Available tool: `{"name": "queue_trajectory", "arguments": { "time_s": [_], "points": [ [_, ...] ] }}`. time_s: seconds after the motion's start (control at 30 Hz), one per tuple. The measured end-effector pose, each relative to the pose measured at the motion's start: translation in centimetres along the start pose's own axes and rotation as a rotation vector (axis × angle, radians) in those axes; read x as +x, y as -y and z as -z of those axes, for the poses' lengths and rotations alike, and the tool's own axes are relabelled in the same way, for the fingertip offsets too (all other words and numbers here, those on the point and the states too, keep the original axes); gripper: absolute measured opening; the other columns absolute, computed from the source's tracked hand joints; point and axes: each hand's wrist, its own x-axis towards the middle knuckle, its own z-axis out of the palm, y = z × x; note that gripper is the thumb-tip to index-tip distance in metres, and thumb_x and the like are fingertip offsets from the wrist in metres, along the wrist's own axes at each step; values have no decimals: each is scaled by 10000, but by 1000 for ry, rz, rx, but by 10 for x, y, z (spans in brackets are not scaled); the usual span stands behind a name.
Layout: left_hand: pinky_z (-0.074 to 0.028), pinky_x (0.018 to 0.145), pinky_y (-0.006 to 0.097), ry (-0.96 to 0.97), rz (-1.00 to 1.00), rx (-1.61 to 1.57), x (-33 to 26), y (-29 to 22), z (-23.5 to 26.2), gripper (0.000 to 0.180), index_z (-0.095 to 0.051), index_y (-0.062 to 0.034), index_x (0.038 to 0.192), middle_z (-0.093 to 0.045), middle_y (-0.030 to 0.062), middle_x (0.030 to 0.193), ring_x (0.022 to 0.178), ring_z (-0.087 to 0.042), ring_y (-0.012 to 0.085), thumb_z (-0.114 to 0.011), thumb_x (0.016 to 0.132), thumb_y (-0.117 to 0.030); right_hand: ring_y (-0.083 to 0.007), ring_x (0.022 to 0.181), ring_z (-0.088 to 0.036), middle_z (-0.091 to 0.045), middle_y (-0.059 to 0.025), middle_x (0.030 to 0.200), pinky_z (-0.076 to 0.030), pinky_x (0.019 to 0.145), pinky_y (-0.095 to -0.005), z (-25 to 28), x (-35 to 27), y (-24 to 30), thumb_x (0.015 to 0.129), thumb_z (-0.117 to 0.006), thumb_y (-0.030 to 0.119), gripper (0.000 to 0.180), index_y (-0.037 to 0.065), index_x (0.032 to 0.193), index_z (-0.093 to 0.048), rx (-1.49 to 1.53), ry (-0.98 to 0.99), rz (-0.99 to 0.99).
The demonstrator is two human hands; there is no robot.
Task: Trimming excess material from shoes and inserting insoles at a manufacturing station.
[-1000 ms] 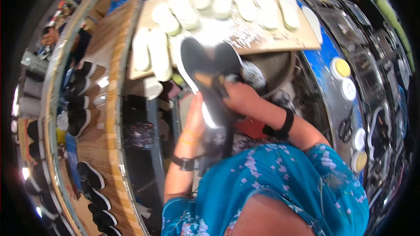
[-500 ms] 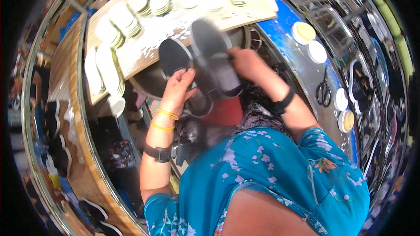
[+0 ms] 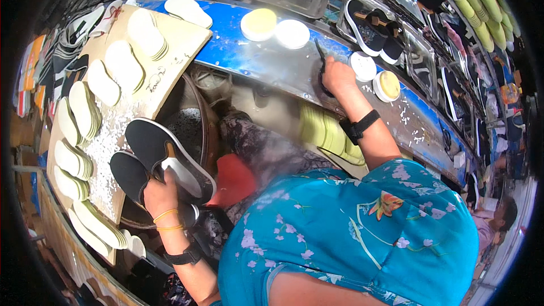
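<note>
My left hand grips a pair of black slip-on shoes with pale soles, held over a dark round bin at my lap. My right hand reaches out to the metal bench and closes on black scissors lying there. Both wrists carry black bands; the left one also has yellow bangles.
A wooden board on the left carries several stacks of pale insoles and white scraps. Round white and yellow tins sit on the blue-edged bench. Finished shoes lie in trays beyond. Yellow-green insoles are stacked under the bench. A person sits far right.
My right hand let go of the shoes and moved out to the scissors on the bench. The left hand keeps the shoes, now lower left, as my head turned right.
</note>
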Motion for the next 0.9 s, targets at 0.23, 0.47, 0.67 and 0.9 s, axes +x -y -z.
{"name": "queue_trajectory", "arguments": {
  "time_s": [0.23,0.47,0.67,0.9],
  "points": [
    [-447,658,482,-345,-157,-164,6,31,-17,290,-612,9,786,-578,258,748,722,-559,429,-484,826,-248,-344,903,-582,-575,-229,1000,-461,769,-396,-64,28,-44,726,-514,123,436,-4,1131,-414,279,8,-129],
    [-448,573,323,-282,-143,-974,-53,99,1,132,-576,75,780,-607,141,665,605,-584,269,-464,768,6,-89,494,-437,-492,-50,701,-330,427,-183,-11,-10,-6,652,-611,111,674,107,1271,-346,1831,576,210],
    [-448,574,322,-219,21,-1562,-126,136,10,130,-577,75,782,-608,138,667,607,-582,259,-469,769,2,-144,728,-578,-601,-77,855,-467,596,-248,33,-77,166,806,-532,206,428,65,1196,-424,1570,1452,701],
    [-448,576,321,-205,38,-1651,-152,142,9,128,-577,74,785,-608,135,670,610,-578,248,-476,770,-2,-341,767,-583,-597,-161,833,-461,672,-377,62,-177,275,663,-679,443,544,95,1053,-526,1142,490,1405]
  ]
}}
